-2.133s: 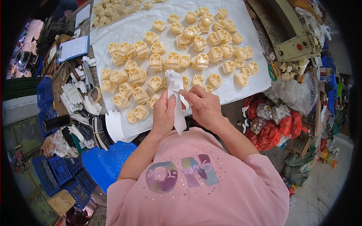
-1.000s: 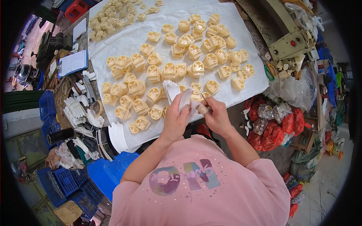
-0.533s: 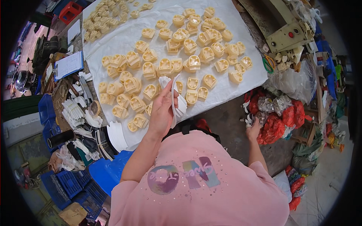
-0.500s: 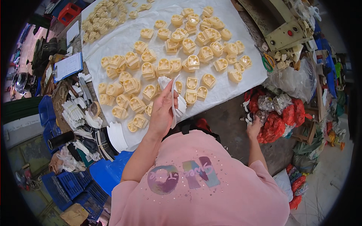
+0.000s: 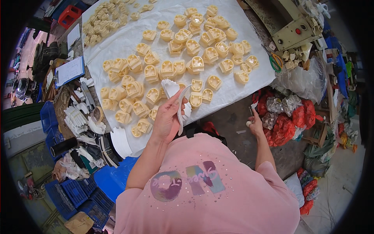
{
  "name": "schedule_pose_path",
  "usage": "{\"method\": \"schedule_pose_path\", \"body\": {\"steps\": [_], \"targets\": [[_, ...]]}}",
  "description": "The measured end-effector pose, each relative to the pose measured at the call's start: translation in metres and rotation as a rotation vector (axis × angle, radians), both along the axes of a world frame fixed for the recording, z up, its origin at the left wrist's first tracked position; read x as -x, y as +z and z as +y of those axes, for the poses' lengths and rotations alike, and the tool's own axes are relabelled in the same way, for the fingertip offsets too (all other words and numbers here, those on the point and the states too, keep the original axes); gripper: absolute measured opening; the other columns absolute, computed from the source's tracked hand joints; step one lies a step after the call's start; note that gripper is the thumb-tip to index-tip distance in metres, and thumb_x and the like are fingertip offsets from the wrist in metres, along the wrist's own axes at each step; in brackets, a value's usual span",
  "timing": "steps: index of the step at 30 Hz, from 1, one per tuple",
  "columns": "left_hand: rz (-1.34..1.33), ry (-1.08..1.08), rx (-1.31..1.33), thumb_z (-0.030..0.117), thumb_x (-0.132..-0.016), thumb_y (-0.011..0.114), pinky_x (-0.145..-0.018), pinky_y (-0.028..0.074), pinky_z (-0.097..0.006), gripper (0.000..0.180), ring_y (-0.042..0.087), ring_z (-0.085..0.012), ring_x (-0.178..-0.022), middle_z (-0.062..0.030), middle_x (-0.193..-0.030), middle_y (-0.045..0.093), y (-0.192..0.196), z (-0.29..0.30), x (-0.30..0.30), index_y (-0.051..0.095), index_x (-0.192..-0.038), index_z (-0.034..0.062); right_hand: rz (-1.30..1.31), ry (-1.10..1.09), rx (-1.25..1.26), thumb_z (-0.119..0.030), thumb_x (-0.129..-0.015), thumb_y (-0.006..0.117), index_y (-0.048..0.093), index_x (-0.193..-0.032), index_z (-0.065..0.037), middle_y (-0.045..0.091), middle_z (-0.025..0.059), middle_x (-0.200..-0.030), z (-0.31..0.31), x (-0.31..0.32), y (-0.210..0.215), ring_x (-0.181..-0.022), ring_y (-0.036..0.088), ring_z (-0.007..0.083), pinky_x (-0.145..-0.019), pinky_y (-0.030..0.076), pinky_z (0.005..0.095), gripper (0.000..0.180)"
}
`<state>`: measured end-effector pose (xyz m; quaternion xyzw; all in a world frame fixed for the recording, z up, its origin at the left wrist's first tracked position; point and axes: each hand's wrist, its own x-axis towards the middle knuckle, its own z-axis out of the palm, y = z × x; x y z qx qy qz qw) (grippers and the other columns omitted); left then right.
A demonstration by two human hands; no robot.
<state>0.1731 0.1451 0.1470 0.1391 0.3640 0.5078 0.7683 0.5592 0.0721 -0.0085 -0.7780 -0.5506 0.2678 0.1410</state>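
My left hand is closed around a few thin white curved strips, held at the near edge of the table. The upper ends of the strips fan out and look notched. Out to the right, below table height, my right hand pinches a slim whitish piece, too small to name surely. A pale bit also shows by its fingers. Many cream D-shaped plastic parts with hollow insides lie on the white table cover, just beyond my left hand.
Red plastic bags and clear bags sit beside my right hand. A white scrap lies on the dark floor. Stacked white strips rest at the table's left corner. A beige machine with a red button and green-handled scissors are at far right.
My right hand has drawn slightly left, its fingers now raised. The loose white bits by it are gone from there, and a scrap shows on the floor. My left hand's strips have spread apart.
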Motion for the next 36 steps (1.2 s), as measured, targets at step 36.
{"method": "schedule_pose_path", "body": {"steps": [36], "targets": [[0.207, -0.001, -0.003, 0.003, -0.083, 0.057, -0.071, 0.039, -0.024, 0.023, 0.046, -0.0099, -0.078, -0.0037, -0.095, 0.056, -0.01, -0.017, -0.018, 0.06, -0.104, -0.0063, 1.115, 0.19, 0.111, -0.015, -0.087, 0.052, 0.047, -0.119, 0.001, 0.039, 0.0008, -0.087, 0.084, 0.218, 0.158, -0.066, 0.039, 0.0066, -0.057, 0.037, 0.0201, 0.036]]}}
